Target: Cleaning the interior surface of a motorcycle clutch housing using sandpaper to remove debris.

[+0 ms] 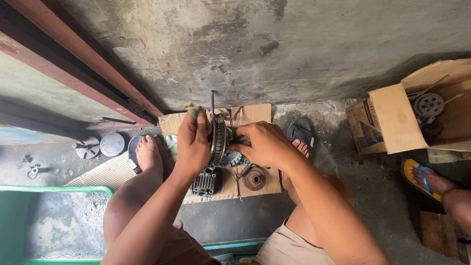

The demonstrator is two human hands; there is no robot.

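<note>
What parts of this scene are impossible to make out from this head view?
- Round toothed metal part: its faces are hidden, seen edge-on between the left hand and right hand.
- Left hand's grip: fingers covered by its own back.
- Cardboard box: cut off by the right edge.
- Another person's foot: the leg leaves the frame.
</note>
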